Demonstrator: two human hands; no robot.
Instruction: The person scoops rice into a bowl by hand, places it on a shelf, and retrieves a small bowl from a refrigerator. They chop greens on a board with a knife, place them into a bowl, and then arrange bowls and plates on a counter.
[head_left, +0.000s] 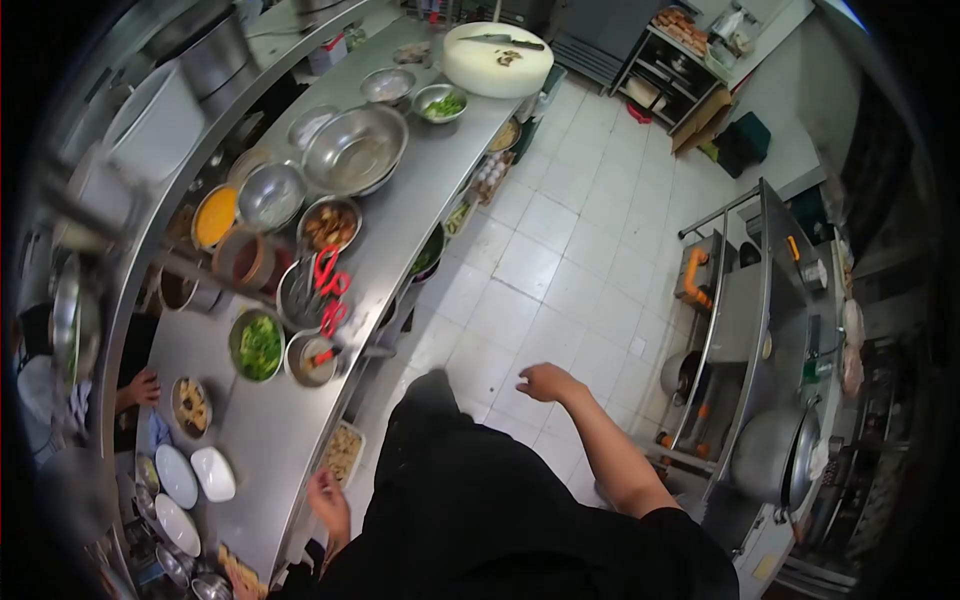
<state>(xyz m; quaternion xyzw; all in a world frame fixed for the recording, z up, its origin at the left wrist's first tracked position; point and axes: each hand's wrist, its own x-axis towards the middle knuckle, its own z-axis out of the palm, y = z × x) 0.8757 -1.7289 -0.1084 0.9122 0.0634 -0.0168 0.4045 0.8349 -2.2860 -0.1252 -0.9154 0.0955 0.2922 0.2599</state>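
Observation:
My left hand [330,503] is beside the front edge of the steel counter [270,455], its fingers apart with nothing visible in them. Just beyond it, below the counter edge, is a tray of pale chopped food [343,452]. My right hand [550,382] hangs over the tiled floor, its fingers curled in loosely and touching nothing. On the counter ahead of my left hand stand a bowl of green leaves [257,346], a small pot [312,358] and several red-handled scissors [328,285] in a steel container.
Farther along the counter are steel bowls [355,150] and a thick round chopping block [497,60] with a cleaver. White dishes [213,474] stand near the left. Across the counter shows another person's hand [143,388]. To my right is a stove with a large wok [775,455]. White floor tiles [540,270] lie between.

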